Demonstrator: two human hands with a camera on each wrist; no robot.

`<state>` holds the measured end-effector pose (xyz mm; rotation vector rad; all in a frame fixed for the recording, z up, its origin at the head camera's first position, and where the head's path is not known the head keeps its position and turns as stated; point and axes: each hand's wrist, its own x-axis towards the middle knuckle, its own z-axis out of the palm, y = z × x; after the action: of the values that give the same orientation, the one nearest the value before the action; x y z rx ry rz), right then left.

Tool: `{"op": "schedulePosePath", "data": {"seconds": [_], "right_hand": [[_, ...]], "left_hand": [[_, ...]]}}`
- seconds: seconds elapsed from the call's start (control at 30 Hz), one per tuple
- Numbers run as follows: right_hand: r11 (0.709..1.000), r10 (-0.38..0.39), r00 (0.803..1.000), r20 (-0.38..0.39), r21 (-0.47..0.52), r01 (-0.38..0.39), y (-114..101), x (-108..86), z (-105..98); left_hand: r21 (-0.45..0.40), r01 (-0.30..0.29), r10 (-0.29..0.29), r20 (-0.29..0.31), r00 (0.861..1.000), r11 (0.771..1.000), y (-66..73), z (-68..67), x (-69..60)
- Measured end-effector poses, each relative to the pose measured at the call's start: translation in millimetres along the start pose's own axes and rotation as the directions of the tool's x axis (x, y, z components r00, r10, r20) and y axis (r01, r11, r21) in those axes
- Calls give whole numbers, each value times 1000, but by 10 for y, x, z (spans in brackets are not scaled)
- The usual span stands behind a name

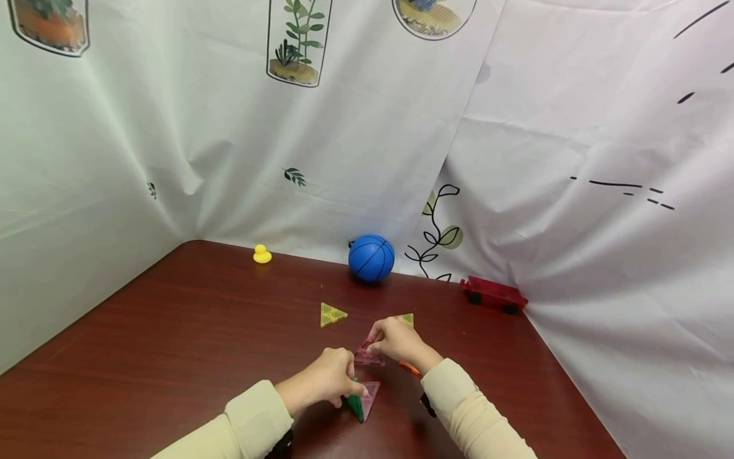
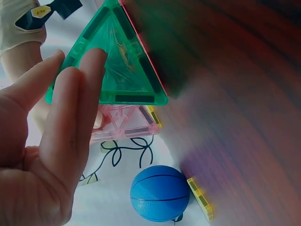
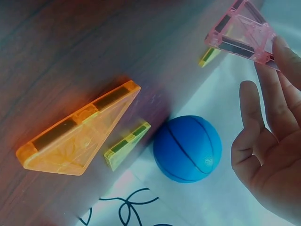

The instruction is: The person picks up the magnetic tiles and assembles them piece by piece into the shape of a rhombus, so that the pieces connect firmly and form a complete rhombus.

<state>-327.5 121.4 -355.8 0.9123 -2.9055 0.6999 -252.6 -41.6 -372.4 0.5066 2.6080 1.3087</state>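
Observation:
My left hand [image 1: 327,379] holds a green triangular magnetic tile [image 1: 355,405], which stands tilted with a pink triangular tile [image 1: 370,396] along its edge. In the left wrist view, fingertips lie against the see-through green tile [image 2: 124,70]. Just beyond, my right hand [image 1: 398,341] pinches another pink triangular tile [image 3: 242,33] at its corner, between thumb and fingers. That pink tile [image 1: 369,359] is raised at a slant in the head view; whether it touches the table is unclear. An orange triangular tile [image 3: 80,132] lies under the right wrist, mostly hidden from the head view.
Two yellow triangular tiles, one left [image 1: 331,314] and one partly behind the right hand [image 1: 408,320], lie farther back. A yellow rubber duck [image 1: 262,254], a blue ball [image 1: 371,258] and a red toy wagon [image 1: 494,294] stand along the rear edge, before white printed curtains [image 1: 355,146].

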Motion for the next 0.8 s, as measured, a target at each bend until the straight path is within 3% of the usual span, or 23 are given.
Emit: {"op": "schedulePosePath", "data": {"seconds": [0.8], "right_hand": [[998, -59, 996, 71, -7, 60, -88, -131, 73]], "left_hand": [[49, -23, 25, -49, 998, 999, -15, -6, -28]]}}
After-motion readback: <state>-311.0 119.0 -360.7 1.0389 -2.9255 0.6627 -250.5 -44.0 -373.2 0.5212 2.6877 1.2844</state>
